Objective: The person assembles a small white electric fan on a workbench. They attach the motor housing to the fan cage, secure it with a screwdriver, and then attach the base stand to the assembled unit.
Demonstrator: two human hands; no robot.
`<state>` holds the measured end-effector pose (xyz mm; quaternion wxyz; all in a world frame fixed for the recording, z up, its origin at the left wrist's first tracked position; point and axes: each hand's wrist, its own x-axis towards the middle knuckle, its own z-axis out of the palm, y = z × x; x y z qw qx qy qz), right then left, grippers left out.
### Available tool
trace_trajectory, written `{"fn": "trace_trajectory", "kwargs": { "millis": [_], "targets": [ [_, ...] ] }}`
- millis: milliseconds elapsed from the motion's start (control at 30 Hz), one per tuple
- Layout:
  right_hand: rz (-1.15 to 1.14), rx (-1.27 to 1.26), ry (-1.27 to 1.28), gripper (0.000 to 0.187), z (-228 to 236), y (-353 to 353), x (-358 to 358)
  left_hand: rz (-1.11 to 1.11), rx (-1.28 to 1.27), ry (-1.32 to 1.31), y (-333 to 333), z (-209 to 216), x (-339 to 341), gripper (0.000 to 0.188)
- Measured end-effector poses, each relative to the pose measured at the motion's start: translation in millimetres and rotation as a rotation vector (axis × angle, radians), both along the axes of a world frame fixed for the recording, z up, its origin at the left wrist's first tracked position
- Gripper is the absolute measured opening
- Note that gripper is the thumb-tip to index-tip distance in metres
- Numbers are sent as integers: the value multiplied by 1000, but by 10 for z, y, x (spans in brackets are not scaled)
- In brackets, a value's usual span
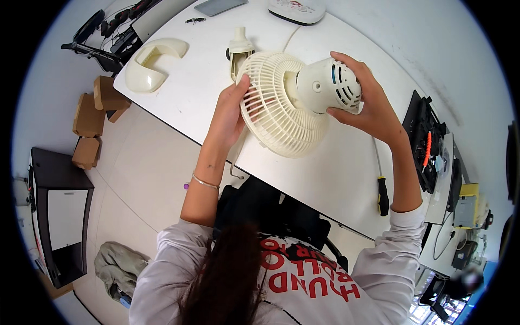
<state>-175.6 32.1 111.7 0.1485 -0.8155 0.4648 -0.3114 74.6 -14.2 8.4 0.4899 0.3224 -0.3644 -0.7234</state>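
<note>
Both hands hold up a cream fan head [287, 100], tilted above the white table. My left hand [232, 111] is closed on the rim of its round slatted grille, thumb on the outer edge, other fingers partly hidden behind the slats. The rounded motor housing [319, 86], with vent slots at its end, sits in my right hand [371, 100], fingers over the top and thumb below. Behind the grille stands a cream fan neck piece [240, 51] with a dark knob. A curved cream base shell [154, 65] lies at the far left of the table.
A screwdriver [382, 195] with a black and yellow handle lies on the right of the white table [303, 179]. An open black tool case [425, 141] is beyond it. A small black cable [195, 20] and a white rounded item [297, 10] lie at the back. Cardboard boxes [89, 115] stand left.
</note>
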Motion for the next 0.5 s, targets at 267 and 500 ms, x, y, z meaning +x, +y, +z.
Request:
{"fn": "trace_trajectory", "kwargs": {
  "millis": [267, 500],
  "targets": [
    [83, 33, 54, 81, -15, 3, 96, -5, -52, -266, 419, -42, 240, 39],
    [85, 84, 137, 83, -69, 26, 146, 129, -319, -1231, 587, 161, 373, 39]
  ]
}}
